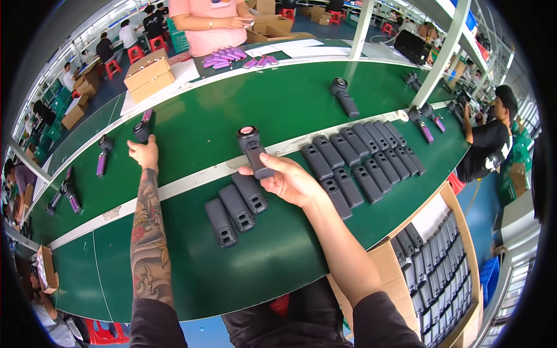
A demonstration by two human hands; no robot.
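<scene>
Left grip (144, 153) stretched forward, right grip (287, 181) nearer, fingers (270, 183) curled

I'm on a factory floor: long green workbench (278, 95), workers (105, 49) near red stools (135, 54), rows of identical grey casings (328, 152).

I'm seeing open room stretching across the far green surface (278, 93), between the left hand (144, 153) and a lone dark device (349, 106). Three dark casings (237, 210) are blocking the near side left of the right hand (293, 181); ranked casings (378, 176) are crowding its right, a white post (441, 55) rising beyond.
</scene>
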